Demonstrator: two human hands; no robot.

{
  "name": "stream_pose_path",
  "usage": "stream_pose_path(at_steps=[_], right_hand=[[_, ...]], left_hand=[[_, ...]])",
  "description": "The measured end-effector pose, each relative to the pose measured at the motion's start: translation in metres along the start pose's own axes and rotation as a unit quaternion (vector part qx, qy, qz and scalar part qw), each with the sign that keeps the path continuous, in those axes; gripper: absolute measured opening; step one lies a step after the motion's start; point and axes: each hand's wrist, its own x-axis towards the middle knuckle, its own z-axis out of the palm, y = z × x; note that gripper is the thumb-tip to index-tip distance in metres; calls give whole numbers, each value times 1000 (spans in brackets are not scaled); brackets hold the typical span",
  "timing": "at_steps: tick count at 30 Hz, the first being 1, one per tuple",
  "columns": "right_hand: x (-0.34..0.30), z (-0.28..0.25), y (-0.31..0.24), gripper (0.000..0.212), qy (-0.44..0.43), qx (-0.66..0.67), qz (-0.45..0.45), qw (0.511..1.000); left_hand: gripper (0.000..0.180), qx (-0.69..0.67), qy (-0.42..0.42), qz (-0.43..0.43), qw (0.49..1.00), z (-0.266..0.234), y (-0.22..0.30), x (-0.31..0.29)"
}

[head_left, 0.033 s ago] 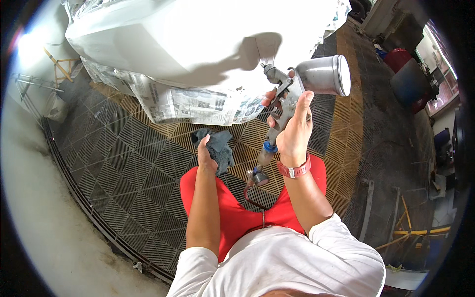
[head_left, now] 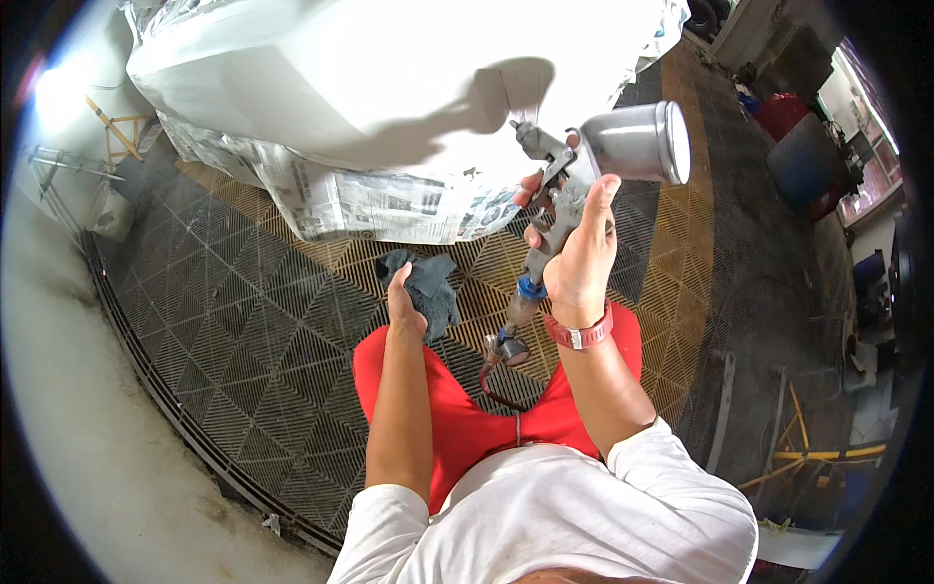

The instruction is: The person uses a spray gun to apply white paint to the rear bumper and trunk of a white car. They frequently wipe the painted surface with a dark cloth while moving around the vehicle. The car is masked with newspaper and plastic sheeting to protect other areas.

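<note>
My right hand is wrapped round the grip of a metal spray gun, with fingers at the trigger. The gun's silver paint cup points off to the right, and its nozzle faces the white body panel in front. Under the grip hang a blue-collared clear filter, a round gauge and a red hose. A crumpled grey cloth is in my left hand, thumb on top; the other fingers are hidden.
Newspaper masking covers the panel's lower edge. Patterned grating forms the floor. A pale wall curves along the left. Yellow stands are at lower right, and a blue-grey drum stands at far right.
</note>
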Motion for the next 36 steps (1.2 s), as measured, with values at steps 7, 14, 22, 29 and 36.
stream_pose_path(at_steps=[7,14,22,29,36], right_hand=[[2,13,-22,76,-48,-16,-31,998],[-5,-46,39,63,112,-34,84,989],[7,-80,34,58,204,-63,1,977],[21,-96,35,59,127,-37,83,988],[96,-156,59,62,190,-128,75,971]], left_hand=[[37,14,0,3,1000,-5,0,6],[36,16,-2,-7,1000,6,-7,14],[28,-4,-16,-22,1000,6,-3,6],[31,6,-20,-14,1000,11,2,-3],[37,5,-58,9,998,28,-6,-27]])
